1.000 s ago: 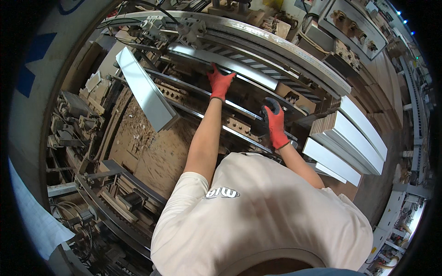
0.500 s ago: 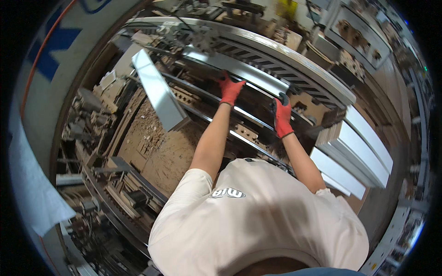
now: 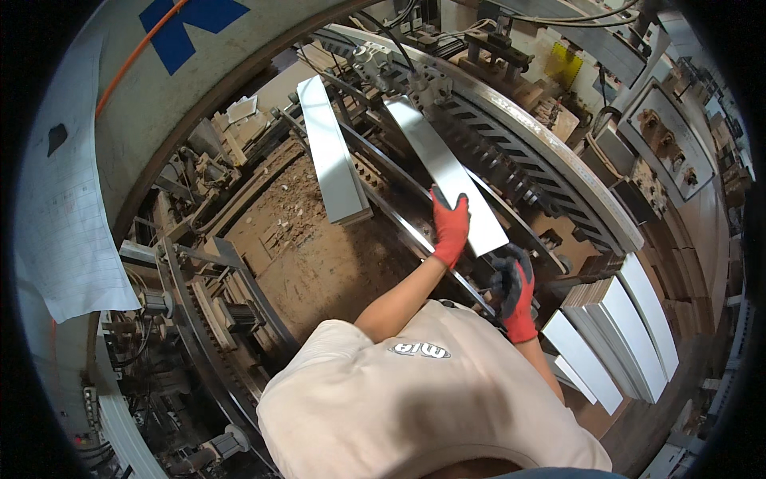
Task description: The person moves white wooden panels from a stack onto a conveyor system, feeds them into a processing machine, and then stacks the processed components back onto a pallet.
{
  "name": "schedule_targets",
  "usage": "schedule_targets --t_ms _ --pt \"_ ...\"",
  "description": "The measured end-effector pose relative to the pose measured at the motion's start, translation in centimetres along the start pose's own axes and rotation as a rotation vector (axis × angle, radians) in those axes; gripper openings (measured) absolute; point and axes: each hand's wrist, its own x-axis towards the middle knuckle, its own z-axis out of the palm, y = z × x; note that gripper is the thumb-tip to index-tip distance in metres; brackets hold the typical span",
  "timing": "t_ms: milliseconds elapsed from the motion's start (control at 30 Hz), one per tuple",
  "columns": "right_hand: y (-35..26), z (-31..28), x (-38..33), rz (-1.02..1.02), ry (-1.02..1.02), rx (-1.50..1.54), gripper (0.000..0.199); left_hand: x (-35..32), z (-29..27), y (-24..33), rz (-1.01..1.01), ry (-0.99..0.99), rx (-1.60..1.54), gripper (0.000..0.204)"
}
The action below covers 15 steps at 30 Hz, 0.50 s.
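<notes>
A long white board (image 3: 443,164) lies slantwise over the machine's rails, its near end toward me. My left hand (image 3: 452,227), in a red glove with dark fingertips, grips its left edge, thumb on top and fingers partly hidden. My right hand (image 3: 519,297), gloved alike, is just beyond the near end with its dark fingers loosely bent and apart. Whether a fingertip touches the board's corner I cannot tell. Farther left, a small stack of white boards (image 3: 331,152) rests across the rails.
White boards (image 3: 622,335) stand stacked at my right. A striped dark machine beam (image 3: 519,172) runs behind the held board. Metal rails (image 3: 399,219) cross before me above a dusty, debris-strewn bed (image 3: 279,239). A paper sheet (image 3: 76,207) hangs at the left beside an orange cable (image 3: 132,60).
The white board by the beam has swung round, its near end now closer to me. My left hand has taken its edge; my right hand has drawn back toward me. The view has turned.
</notes>
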Motion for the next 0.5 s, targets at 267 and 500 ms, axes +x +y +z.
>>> schedule_targets --t_ms 267,500 --pt "3.4 -4.0 -3.0 0.013 0.020 -0.079 0.030 -3.6 -13.6 13.2 0.030 0.033 0.221 0.064" --pt "3.2 -1.6 -1.6 -0.017 -0.120 -0.227 0.034 5.5 -20.5 19.8 0.260 -0.008 0.368 0.047"
